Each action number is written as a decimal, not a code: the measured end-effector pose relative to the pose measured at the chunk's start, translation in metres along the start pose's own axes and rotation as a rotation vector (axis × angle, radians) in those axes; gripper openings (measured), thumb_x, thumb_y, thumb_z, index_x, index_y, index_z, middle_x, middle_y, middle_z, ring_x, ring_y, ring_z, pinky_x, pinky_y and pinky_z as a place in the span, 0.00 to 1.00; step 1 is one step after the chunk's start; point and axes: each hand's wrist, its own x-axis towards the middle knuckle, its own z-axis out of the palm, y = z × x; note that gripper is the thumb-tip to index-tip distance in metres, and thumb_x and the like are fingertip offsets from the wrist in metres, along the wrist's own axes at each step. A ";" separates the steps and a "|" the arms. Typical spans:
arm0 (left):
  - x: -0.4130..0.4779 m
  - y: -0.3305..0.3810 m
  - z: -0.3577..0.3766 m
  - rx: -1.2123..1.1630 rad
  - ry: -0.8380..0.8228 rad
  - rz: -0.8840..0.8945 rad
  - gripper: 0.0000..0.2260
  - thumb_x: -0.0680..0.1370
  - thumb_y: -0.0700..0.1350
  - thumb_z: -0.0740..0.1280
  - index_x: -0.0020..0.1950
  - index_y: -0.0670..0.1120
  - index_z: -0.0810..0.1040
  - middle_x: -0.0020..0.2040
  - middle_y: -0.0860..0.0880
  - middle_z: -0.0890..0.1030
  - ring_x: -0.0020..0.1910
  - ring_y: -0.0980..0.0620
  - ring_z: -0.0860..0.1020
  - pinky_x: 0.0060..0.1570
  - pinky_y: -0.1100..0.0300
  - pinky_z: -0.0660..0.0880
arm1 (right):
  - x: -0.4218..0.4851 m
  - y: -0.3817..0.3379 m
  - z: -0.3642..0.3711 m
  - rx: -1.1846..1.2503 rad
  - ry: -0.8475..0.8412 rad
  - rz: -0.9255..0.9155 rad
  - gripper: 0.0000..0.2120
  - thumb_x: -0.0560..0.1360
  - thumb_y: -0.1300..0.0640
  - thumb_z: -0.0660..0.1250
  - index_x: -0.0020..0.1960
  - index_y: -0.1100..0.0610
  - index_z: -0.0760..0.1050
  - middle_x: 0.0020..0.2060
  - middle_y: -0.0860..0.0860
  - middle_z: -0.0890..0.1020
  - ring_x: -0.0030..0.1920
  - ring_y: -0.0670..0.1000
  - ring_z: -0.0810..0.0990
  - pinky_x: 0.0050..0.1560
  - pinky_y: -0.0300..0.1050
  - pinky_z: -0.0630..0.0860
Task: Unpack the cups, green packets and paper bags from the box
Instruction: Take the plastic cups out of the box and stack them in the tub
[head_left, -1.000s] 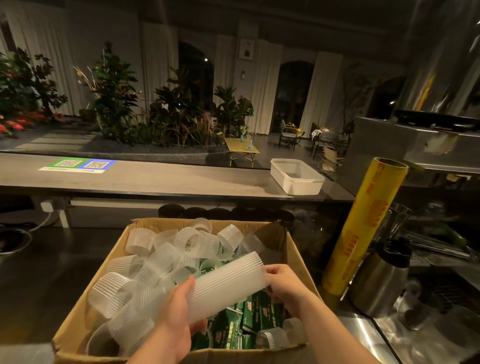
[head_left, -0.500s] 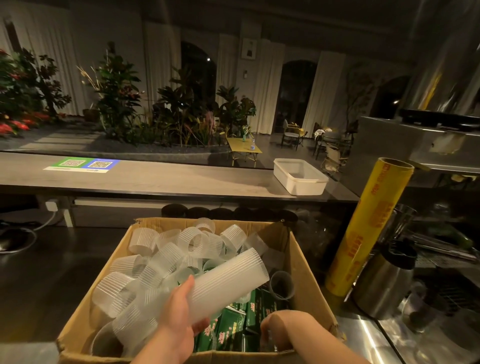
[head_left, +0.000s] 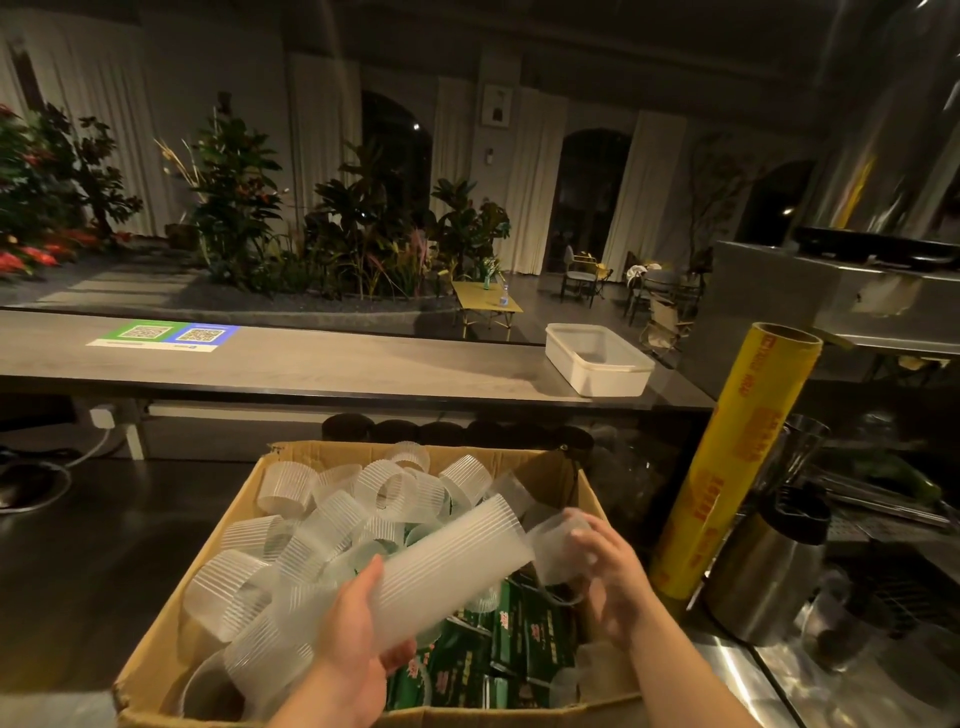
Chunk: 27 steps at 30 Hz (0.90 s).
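An open cardboard box (head_left: 584, 483) stands on the dark counter in front of me, full of ribbed translucent cups (head_left: 291, 486) with green packets (head_left: 514, 639) in its lower right part. My left hand (head_left: 358, 639) grips a long stack of nested cups (head_left: 441, 566) that lies tilted over the box. My right hand (head_left: 610, 577) holds a single translucent cup (head_left: 553, 551) right at the stack's upper end. No paper bags show.
A yellow roll of cling film (head_left: 732, 467) stands upright just right of the box, next to a steel flask (head_left: 769, 577). On the raised bar counter (head_left: 311, 366) behind sits a white tub (head_left: 597, 358). Dark worktop (head_left: 88, 561) lies left of the box.
My right hand dipped into the box's lower right, then came up with a single cup to the end of the stack. My left hand kept hold of the stack.
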 end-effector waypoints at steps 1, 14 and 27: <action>0.000 0.000 0.000 0.001 -0.002 0.008 0.12 0.81 0.55 0.66 0.55 0.49 0.72 0.58 0.38 0.74 0.51 0.39 0.76 0.35 0.56 0.70 | -0.001 -0.006 0.001 0.068 0.004 -0.013 0.32 0.61 0.48 0.78 0.64 0.50 0.80 0.62 0.55 0.77 0.63 0.62 0.74 0.62 0.64 0.76; 0.004 -0.003 0.002 0.072 -0.044 0.066 0.13 0.82 0.56 0.64 0.58 0.47 0.76 0.60 0.39 0.76 0.55 0.38 0.76 0.40 0.55 0.69 | -0.017 -0.034 0.049 -0.389 -0.445 0.044 0.30 0.73 0.36 0.64 0.74 0.40 0.68 0.70 0.44 0.73 0.69 0.51 0.72 0.71 0.52 0.68; 0.008 -0.005 0.001 0.040 0.000 0.053 0.12 0.82 0.55 0.65 0.57 0.47 0.73 0.60 0.38 0.74 0.50 0.40 0.76 0.35 0.55 0.70 | -0.008 0.006 -0.002 -1.688 -0.590 0.554 0.21 0.78 0.60 0.69 0.70 0.53 0.75 0.67 0.52 0.77 0.66 0.54 0.76 0.67 0.49 0.74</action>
